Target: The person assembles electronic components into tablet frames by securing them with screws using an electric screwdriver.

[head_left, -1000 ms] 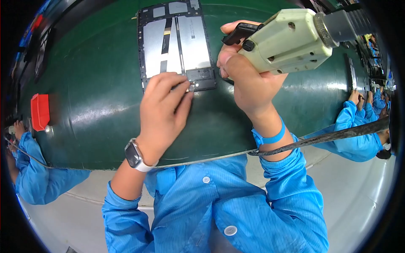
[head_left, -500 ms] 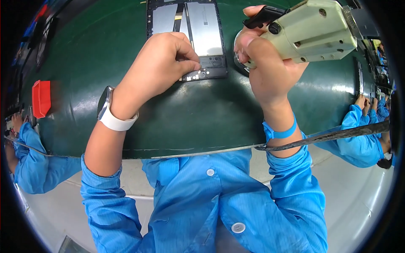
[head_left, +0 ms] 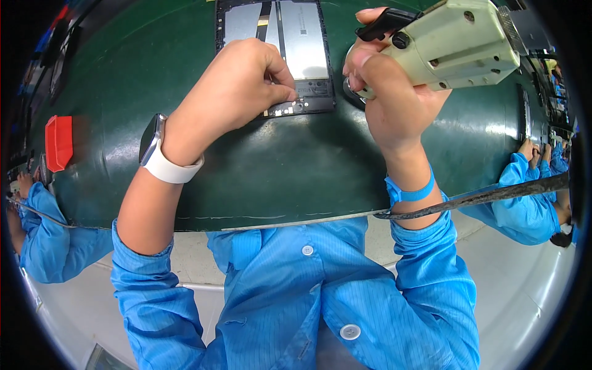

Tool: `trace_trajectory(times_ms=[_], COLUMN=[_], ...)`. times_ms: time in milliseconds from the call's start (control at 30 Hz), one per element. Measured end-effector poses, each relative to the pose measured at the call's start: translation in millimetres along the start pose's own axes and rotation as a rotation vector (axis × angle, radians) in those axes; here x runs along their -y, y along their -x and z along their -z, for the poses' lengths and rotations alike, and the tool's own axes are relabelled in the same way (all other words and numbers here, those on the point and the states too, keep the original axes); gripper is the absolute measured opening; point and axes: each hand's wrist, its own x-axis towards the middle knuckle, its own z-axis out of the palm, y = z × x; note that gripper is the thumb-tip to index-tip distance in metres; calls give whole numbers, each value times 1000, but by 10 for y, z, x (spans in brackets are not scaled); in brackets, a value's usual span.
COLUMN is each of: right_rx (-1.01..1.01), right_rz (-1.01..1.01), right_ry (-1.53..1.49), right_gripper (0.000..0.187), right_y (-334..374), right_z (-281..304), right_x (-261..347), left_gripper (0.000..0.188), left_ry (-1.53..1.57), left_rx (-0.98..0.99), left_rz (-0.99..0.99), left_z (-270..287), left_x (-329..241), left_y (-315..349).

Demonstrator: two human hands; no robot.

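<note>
An opened tablet [head_left: 304,46] lies on the green bench top, its silver battery area and dark ribbon cables exposed. My left hand [head_left: 243,83] bends over its near end, thumb and fingertips pinched together at the small circuit parts along the near edge. Whatever lies between those fingertips is too small to make out. In my right hand [head_left: 394,86] is a pale green pistol-shaped tool [head_left: 459,46] with a black lever, fingers wrapped round it just right of the tablet. A dark round-edged object under that hand is mostly hidden.
A red tray-like box [head_left: 59,143] sits on the bench [head_left: 265,172] at far left. From my blue wrist strap [head_left: 412,192] a dark cord [head_left: 493,198] runs right. Other people's blue sleeves [head_left: 515,200] show at the right and left edges.
My left hand has shifted slightly away from me, and the tablet's near edge sits a little farther off. The right hand and its tool have hardly moved.
</note>
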Motion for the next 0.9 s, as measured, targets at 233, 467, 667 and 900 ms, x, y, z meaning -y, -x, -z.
trace_trajectory(times_ms=[233,467,667,900], right_rx=[52,64,53,16], right_rz=[62,38,14,11], right_ry=[133,151,121,98], right_gripper=[29,30,31,32], right_y=[-11,-76,-89,-85], right_z=[-2,-41,-62,-78], right_x=[-27,-48,-85,-94], left_gripper=[4,7,9,13], left_ry=[-47,-143,-157,-212], left_rx=[59,67,132,272], left_rz=[-33,-142,-131,-168], left_z=[30,106,173,258], left_x=[-17,46,84,24], left_y=[-54,-154,-238,-436])
